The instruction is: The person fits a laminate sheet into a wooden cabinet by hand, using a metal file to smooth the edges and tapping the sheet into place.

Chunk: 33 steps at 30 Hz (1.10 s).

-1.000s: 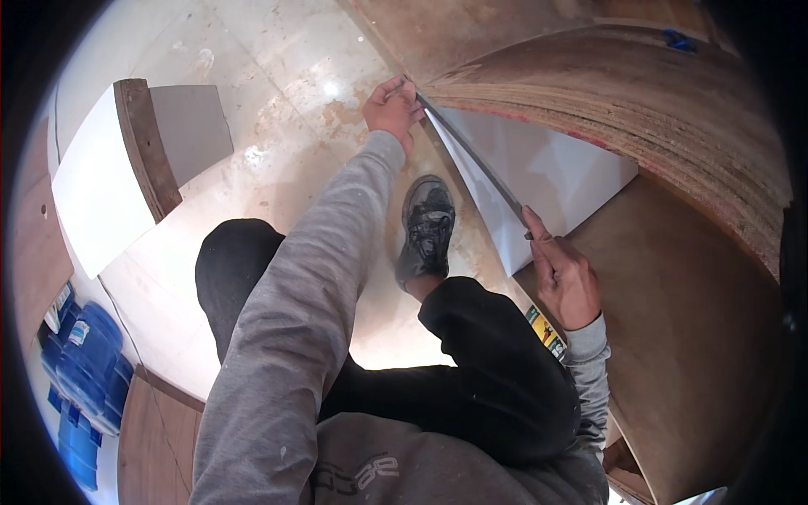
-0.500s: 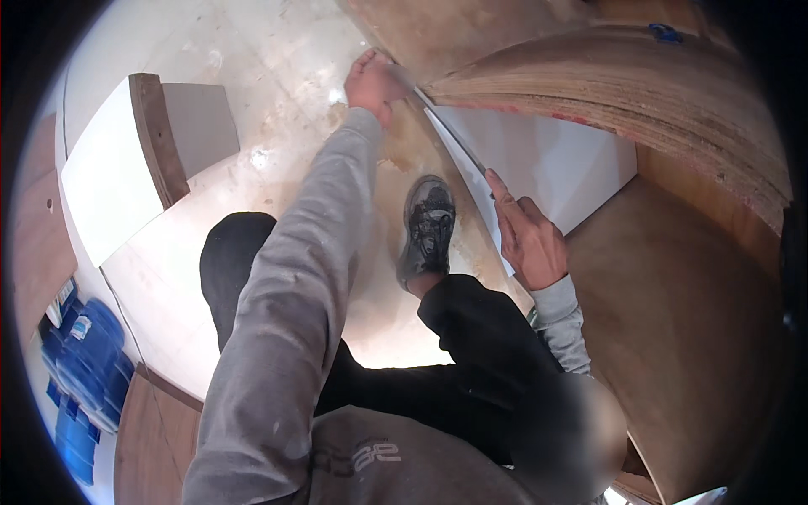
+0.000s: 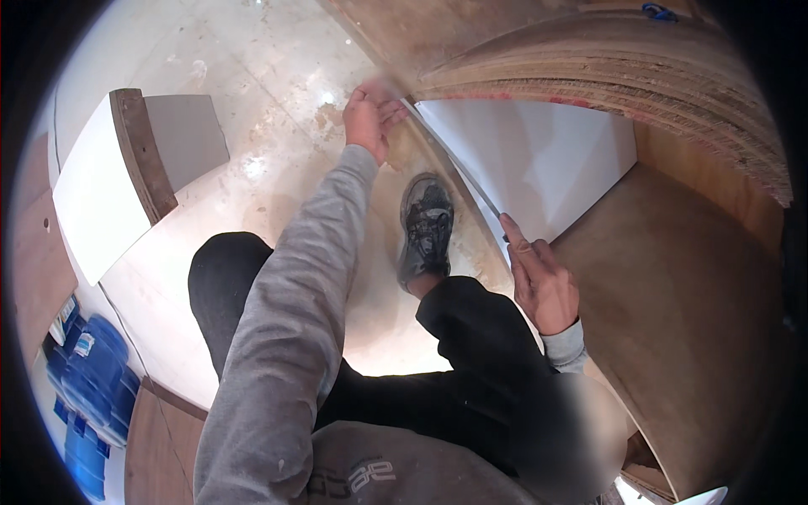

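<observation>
A long thin metal file slants between my two hands along the edge of a white-faced board. Wrapped round its near end is my right hand, closed, with the index finger stretched along the tool. At the far end my left hand is bent round the tip; its fingertips are partly blurred. The handle is hidden inside my right hand. My shoe rests on the floor between my arms, left of the board edge.
Layered brown boards with rough edges rise at the upper right. A brown panel lies right of my right hand. A white-faced piece stands at the left, with blue water jugs below it. A blue object lies at the top right.
My right hand has moved toward me and slightly right with the file. My left hand has also come nearer, following the board edge. The view has shifted a little.
</observation>
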### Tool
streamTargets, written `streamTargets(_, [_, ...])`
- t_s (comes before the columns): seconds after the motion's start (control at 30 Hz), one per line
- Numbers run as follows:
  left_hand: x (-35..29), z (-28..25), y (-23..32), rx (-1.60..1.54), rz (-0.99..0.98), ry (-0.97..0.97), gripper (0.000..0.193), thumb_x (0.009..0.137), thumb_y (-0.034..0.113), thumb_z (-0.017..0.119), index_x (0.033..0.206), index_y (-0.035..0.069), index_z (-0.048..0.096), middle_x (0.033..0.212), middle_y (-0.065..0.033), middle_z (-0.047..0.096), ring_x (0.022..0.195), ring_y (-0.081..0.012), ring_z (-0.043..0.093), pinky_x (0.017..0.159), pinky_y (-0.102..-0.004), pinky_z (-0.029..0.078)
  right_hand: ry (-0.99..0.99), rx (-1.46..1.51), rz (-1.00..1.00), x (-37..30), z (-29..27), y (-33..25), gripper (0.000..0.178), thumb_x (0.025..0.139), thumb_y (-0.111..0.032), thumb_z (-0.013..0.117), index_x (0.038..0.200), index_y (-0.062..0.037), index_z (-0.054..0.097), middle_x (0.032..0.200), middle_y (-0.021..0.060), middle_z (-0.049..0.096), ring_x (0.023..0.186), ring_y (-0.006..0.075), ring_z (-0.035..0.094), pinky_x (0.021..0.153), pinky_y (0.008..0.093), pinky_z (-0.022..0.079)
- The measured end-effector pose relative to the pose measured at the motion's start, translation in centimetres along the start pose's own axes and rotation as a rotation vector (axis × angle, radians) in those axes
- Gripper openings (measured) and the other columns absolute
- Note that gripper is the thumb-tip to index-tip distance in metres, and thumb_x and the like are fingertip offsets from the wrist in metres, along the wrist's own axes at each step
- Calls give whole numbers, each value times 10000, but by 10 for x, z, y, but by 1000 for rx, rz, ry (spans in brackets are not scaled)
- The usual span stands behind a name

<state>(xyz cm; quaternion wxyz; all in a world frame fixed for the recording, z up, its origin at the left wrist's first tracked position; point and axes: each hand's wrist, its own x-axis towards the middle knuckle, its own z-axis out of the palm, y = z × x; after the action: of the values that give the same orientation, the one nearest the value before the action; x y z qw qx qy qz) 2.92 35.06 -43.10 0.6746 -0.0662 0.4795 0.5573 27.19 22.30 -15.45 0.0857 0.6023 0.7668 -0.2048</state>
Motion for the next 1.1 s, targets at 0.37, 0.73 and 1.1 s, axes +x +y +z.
streamTargets(0.37, [-2, 15, -16, 44, 7, 26, 430, 1077, 197, 791, 1435, 50, 604, 1218, -70, 704, 1057, -212, 706, 946, -400, 665, -39, 64, 50, 13, -32, 8, 624, 1024, -71, 706, 1588, -330, 644, 919, 151, 694, 768, 417, 702, 713, 554, 565])
streamTargets(0.73, [-2, 23, -27, -40, -5, 94, 300, 1055, 226, 824, 1291, 135, 661, 1139, -17, 720, 974, -167, 698, 827, -347, 635, -84, 46, 36, 24, -55, 7, 558, 1040, -71, 687, 1553, -288, 683, 859, 164, 660, 739, 401, 679, 717, 527, 556])
streamTargets(1.1, [11, 17, -34, -20, 4, 209, 235, 1051, 175, 822, 1226, 112, 679, 1035, -33, 714, 859, -177, 681, 792, -364, 633, -125, 75, 36, 30, -52, 9, 566, 1033, -84, 689, 1557, -298, 679, 877, 174, 692, 767, 420, 705, 715, 533, 573])
